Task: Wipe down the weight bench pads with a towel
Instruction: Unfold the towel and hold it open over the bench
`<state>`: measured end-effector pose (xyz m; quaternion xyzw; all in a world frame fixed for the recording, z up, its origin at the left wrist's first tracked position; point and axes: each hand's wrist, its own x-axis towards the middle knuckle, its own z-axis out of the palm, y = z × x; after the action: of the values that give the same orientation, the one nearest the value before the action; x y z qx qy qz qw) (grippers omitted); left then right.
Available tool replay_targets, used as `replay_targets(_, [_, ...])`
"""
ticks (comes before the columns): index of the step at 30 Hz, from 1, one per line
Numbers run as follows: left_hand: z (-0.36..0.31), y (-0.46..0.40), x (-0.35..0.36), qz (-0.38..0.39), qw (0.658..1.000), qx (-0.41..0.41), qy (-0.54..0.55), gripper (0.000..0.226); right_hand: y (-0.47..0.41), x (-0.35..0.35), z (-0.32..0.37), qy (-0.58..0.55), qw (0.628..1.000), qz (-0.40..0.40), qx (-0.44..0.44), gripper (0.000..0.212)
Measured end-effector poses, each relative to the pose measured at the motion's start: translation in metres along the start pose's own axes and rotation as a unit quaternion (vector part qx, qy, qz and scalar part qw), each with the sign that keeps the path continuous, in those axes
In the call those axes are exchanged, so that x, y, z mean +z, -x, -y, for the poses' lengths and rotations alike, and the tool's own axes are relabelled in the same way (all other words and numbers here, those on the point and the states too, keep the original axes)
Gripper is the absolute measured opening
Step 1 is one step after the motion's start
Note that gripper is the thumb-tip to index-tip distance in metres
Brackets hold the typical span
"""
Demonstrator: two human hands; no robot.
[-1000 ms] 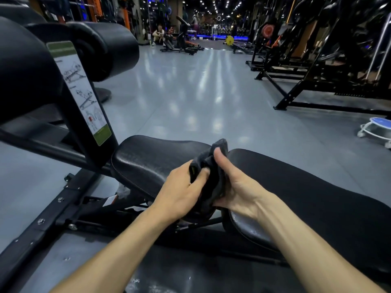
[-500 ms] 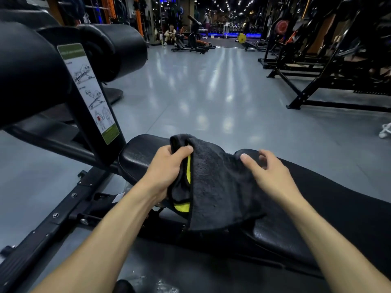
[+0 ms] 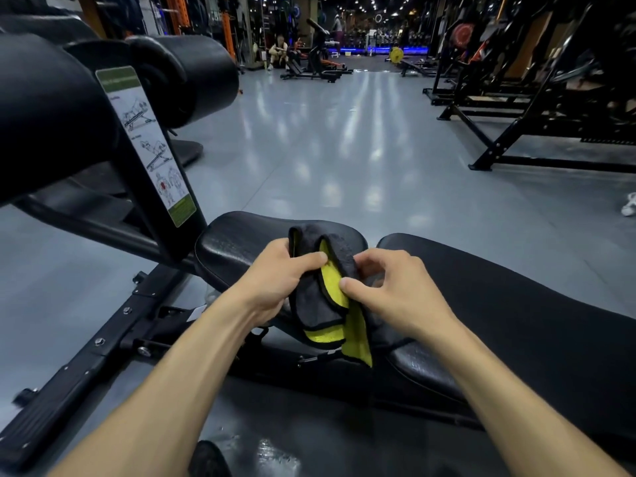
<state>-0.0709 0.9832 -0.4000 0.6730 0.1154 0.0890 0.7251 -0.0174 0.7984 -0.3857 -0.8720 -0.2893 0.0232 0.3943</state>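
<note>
Gym floor, bench pads (image 3: 516,304) at centre frame: towel (image 3: 320,301), spread flat half a second ago, now refolded, pinched by left hand (image 3: 275,280) and right hand (image 3: 389,287); wiping not yet begun.

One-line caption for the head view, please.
Both hands, left and right, hold a folded black-and-yellow towel over the bench's seat pad.

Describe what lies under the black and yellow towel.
Under the black and yellow towel, held by both hands, lie the black padded seat and the gap before the long black back pad; the gap itself is covered.
</note>
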Motion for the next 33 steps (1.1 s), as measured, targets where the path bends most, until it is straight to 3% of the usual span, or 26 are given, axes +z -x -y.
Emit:
replay_targets(3, [-0.001,-0.001,-0.002,-0.037,0.999,0.013,-0.026,0.015,0.004,0.005,0.001,0.027,0.999,0.039,-0.011,0.043])
replay_targets(7, [-0.005,-0.002,-0.010,-0.081,0.986,0.059,-0.133,0.024,-0.003,0.001,-0.006,0.064,0.998,0.009,0.009,0.036])
replay_targets(10, [-0.011,0.002,-0.015,-0.090,0.968,0.088,-0.216,0.042,-0.013,-0.017,-0.010,-0.059,0.995,-0.020,0.075,0.033])
replay_targets(13, [-0.016,0.007,-0.012,-0.057,0.965,0.099,-0.238,0.037,-0.017,-0.027,0.003,-0.272,0.952,-0.061,0.125,0.035])
replay_targets(15, [-0.017,0.009,-0.008,-0.036,0.967,0.110,-0.229,0.032,-0.014,-0.027,0.021,-0.386,0.914,-0.026,0.123,0.040])
replay_targets(17, [-0.017,0.010,-0.006,-0.033,0.969,0.118,-0.213,0.029,-0.008,-0.026,0.032,-0.415,0.902,0.055,0.108,0.051])
replay_targets(20, [-0.018,0.011,-0.009,-0.043,0.977,0.106,-0.181,0.028,0.000,-0.024,0.030,-0.341,0.931,0.130,0.033,0.073])
replay_targets(23, [-0.019,0.012,-0.010,-0.057,0.985,0.095,-0.136,0.037,0.004,-0.022,0.027,-0.104,0.987,0.086,-0.093,0.064])
replay_targets(25, [-0.020,0.013,-0.009,-0.061,0.990,0.081,-0.097,0.042,0.002,-0.019,0.026,0.038,0.983,0.060,-0.168,0.040])
replay_targets(28, [-0.022,0.012,-0.009,-0.069,0.994,0.066,-0.052,0.030,-0.005,-0.014,0.024,0.092,0.974,0.038,-0.202,0.013])
replay_targets(33, [-0.023,0.013,-0.011,-0.033,0.997,0.065,-0.040,0.025,-0.008,-0.006,0.029,0.183,0.938,-0.012,-0.293,0.025])
